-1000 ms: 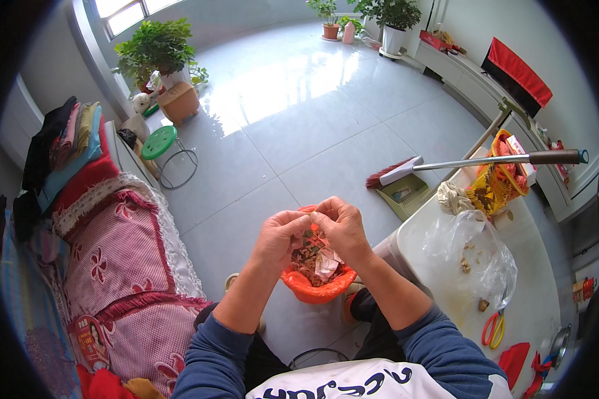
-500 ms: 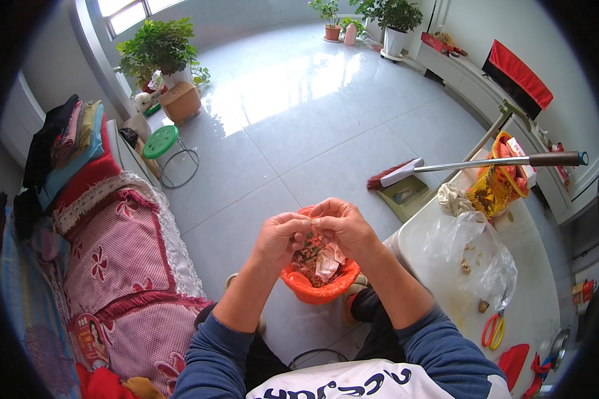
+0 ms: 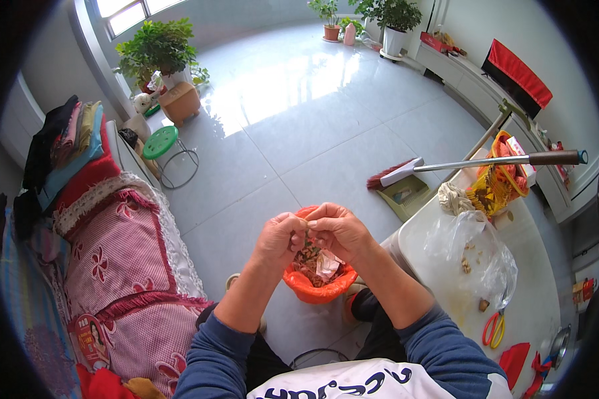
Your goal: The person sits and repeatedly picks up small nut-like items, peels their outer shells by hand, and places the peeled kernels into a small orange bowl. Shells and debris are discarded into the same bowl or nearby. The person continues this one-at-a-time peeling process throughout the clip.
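Both hands are raised over a bin lined with a red-orange plastic bag (image 3: 319,293), on the floor between my feet. My left hand (image 3: 281,236) and my right hand (image 3: 339,229) meet fingertip to fingertip, thumbs and forefingers pinched around something small and pale that I cannot make out. Beneath them the bin holds brown shell-like scraps and a crumpled pale pink paper (image 3: 327,265). On the white table to my right, a clear plastic bag (image 3: 496,256) lies spread with small light-brown pieces (image 3: 466,266) on it. A brown lump (image 3: 484,304) rests beside the bag.
Red-and-yellow scissors (image 3: 494,329) lie near the table edge. A broom (image 3: 472,165) crosses over the table's far end, above a green dustpan (image 3: 406,197). A sofa with a pink cover (image 3: 123,253) flanks my left; a green stool (image 3: 161,142) stands beyond it.
My joined hands have shifted slightly left and down, with the fingertips still pinched together. Everything else stays in place.
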Demonstrator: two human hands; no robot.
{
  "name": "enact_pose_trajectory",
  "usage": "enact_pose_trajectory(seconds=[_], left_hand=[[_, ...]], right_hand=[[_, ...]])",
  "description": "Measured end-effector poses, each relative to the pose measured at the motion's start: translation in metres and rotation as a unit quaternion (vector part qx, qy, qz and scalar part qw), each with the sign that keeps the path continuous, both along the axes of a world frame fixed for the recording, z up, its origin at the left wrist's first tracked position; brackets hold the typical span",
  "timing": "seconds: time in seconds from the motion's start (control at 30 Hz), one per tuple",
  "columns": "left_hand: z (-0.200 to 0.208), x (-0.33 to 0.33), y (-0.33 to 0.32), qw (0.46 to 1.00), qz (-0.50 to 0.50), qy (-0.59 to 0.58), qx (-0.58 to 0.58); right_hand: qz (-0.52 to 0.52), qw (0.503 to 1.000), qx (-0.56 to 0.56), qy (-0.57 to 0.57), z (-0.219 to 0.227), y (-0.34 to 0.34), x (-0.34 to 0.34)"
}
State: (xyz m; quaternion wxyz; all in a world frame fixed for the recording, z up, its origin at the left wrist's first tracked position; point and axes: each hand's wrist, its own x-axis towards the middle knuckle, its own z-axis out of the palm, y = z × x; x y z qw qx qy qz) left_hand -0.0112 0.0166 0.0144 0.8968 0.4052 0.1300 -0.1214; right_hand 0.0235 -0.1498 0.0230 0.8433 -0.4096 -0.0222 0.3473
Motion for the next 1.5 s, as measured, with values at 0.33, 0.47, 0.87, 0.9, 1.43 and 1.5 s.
enact_pose_trajectory(seconds=[0.33, 0.47, 0.87, 0.9, 1.43, 1.5], left_hand=[[0.002, 0.002, -0.001, 0.999, 0.009, 0.009, 0.034], [0.004, 0.002, -0.004, 0.998, 0.021, 0.03, 0.042], [0.007, 0.003, -0.003, 0.996, 0.044, 0.045, 0.067], [0.006, 0.003, -0.003, 0.995, 0.051, 0.044, 0.079], [0.001, 0.0, 0.001, 0.999, -0.018, -0.015, 0.04], [0.001, 0.001, 0.002, 0.999, -0.01, -0.012, 0.041]], right_hand=[[-0.038, 0.925, -0.206, -0.318, 0.002, 0.008, -0.008], [-0.108, 0.822, -0.304, -0.469, 0.001, 0.01, -0.015], [-0.212, 0.782, -0.374, -0.451, 0.006, 0.014, -0.021], [-0.226, 0.779, -0.367, -0.456, 0.007, 0.012, -0.019], [-0.132, 0.728, -0.393, -0.546, -0.005, 0.005, -0.01], [-0.14, 0.765, -0.358, -0.517, -0.002, 0.006, -0.011]])
